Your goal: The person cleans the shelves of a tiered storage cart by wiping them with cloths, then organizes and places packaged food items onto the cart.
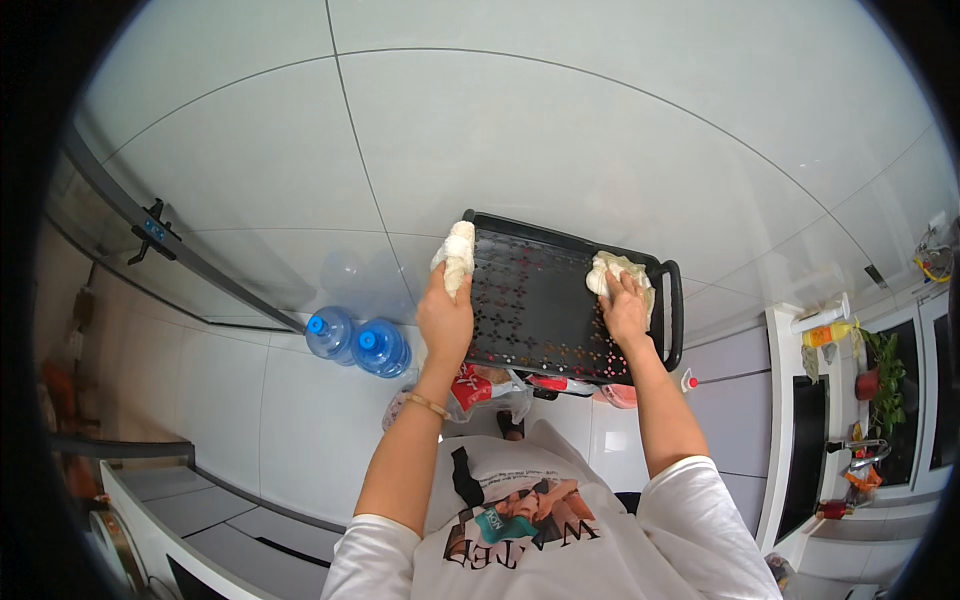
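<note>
A black metal shelf tray (555, 300) with flower-shaped cut-outs stands against the wall, its raised handle at the right end. My left hand (445, 307) grips a bunched off-white cloth (456, 251) over the tray's left end, where the cloth hides the handle. Toward the tray's right end, my right hand (625, 306) presses a crumpled cream cloth (643, 277) onto the surface, fingers spread over it. A bracelet is on my left wrist. Below the tray's near edge, plastic bags and packages show on a lower level, partly hidden.
Two blue water jugs (382, 349) stand on the floor to the left, beside a glass door frame (225, 277). On the right are a white counter (780, 435) with a sink tap (859, 448), a yellow bottle (825, 334) and a potted plant (885, 375). My foot (511, 426) is below the tray.
</note>
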The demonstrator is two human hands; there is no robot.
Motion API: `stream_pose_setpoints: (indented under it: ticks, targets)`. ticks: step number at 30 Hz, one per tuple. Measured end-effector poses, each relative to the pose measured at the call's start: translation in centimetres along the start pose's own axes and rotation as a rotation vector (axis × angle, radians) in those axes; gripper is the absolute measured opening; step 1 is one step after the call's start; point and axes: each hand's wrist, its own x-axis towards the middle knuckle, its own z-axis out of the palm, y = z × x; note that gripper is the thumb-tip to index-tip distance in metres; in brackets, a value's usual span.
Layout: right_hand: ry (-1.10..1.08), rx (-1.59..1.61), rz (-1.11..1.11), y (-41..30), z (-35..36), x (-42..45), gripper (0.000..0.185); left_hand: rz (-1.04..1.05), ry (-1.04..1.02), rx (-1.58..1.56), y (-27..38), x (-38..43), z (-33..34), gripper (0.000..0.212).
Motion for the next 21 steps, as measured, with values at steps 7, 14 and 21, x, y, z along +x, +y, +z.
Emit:
stream_pose_setpoints:
  ticks: [7, 14, 21]
  targets:
    - [0.150, 0.104, -0.298, -1.0, 1.0, -3.9, 0.026, 0.083, 0.070, -0.020, -0.7, 0.1, 0.4, 0.041]
    - [-0.399, 0.382, -0.244, -10.4, -5.0, -6.5, 0.023, 0.031, 0.018, 0.000, -0.9, 0.3, 0.1, 0.040]
    - [-0.533, 0.711, -0.329, -16.2, -4.8, -5.7, 0.025, 0.112, 0.095, -0.039, -1.2, 0.5, 1.2, 0.041]
